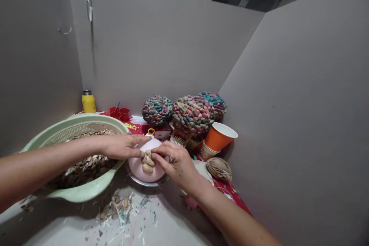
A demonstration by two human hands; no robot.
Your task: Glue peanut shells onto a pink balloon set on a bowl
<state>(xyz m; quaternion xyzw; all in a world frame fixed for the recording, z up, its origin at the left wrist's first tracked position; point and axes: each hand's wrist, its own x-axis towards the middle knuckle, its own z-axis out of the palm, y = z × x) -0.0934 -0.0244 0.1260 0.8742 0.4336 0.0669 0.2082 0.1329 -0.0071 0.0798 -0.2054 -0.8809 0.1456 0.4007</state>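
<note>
A smooth pale pink ball (135,167) sits in a shallow metal bowl (144,183), with a white cap and yellow ring (151,132) at its far end. Several peanuts in the shell (147,167) lie clustered on its upper surface. My left hand (123,147) rests against the ball with fingers stretched out, its thumb tip beside the peanuts. From the right, my right hand (175,161) pinches the uppermost peanut (148,153) between thumb and fingertips, against the ball. Its other fingers are curled.
A green colander (75,196) of shells stands left, with loose shell scraps (115,207) in front. Behind are balls covered in coloured shells (193,113), red cups (124,113) and a yellow bottle (88,103). An orange paper cup (217,140) and twine (219,169) lie right.
</note>
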